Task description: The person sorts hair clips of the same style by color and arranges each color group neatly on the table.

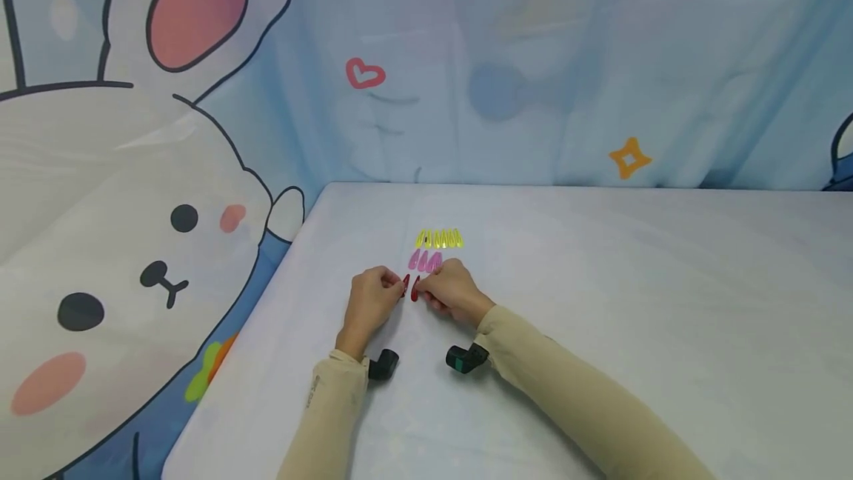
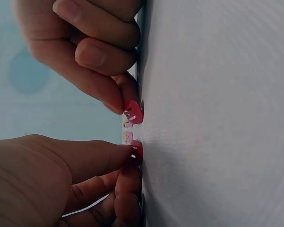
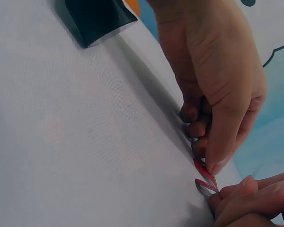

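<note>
Two red snap hair clips are side by side just above the white table, one at each hand. My left hand (image 1: 371, 296) pinches the left red hair clip (image 1: 406, 282) between thumb and finger; in the left wrist view that red clip (image 2: 138, 152) shows at the thumb tip. Close beside it, my right hand (image 1: 458, 292) pinches the other red hair clip (image 1: 415, 290), its lower fingers curled under. Beyond the hands lie a row of pink hair clips (image 1: 423, 261), partly covered by the right hand, and a row of several yellow hair clips (image 1: 440, 238).
The white table (image 1: 640, 302) runs far to the right, with its left edge slanting toward me. A printed curtain (image 1: 466, 139) hangs behind and at the left. Black wrist cameras, such as the right one (image 1: 466, 358), sit low over the tabletop.
</note>
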Demonstrator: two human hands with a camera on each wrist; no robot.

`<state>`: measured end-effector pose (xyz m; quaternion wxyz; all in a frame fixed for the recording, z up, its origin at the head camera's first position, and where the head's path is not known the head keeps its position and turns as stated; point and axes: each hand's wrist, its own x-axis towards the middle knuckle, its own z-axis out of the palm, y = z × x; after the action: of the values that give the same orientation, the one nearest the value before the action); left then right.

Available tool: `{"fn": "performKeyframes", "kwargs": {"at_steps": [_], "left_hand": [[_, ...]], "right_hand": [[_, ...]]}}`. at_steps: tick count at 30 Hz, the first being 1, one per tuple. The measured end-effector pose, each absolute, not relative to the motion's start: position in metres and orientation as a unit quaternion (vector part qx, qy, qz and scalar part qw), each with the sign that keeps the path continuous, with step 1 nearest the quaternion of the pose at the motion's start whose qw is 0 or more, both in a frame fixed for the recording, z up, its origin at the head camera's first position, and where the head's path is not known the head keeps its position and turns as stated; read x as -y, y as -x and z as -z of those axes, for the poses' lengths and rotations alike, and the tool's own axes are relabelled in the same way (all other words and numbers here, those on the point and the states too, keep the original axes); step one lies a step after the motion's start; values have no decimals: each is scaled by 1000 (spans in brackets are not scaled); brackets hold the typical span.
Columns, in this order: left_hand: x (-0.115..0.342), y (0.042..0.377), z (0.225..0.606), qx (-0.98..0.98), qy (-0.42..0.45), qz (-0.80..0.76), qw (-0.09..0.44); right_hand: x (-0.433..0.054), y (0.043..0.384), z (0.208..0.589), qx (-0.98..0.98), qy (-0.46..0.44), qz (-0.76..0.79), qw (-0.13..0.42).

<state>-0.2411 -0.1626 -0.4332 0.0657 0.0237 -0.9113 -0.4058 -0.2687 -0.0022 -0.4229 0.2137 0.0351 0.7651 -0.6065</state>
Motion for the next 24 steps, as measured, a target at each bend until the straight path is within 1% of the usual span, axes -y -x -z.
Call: {"fn": "performKeyframes", "kwargs": {"at_steps": [9,16,19,21,24], "left_hand": [[161,244,433,913,-35,404,52],[160,247,433,913,-31,404,51],[162,245,433,911,-34,408,53],[165,245,433,910,-38,410,54],[175,248,431,917,-30,392,71]], "right_hand": [[8,269,422,-816,-35,551,172],[3,265,425,-826,-22,546,136],[-5,263,428,-840,13,536,86],[-15,262,428,-853,40,519,37],[-37,263,420,-879,69,469,-44]]}}
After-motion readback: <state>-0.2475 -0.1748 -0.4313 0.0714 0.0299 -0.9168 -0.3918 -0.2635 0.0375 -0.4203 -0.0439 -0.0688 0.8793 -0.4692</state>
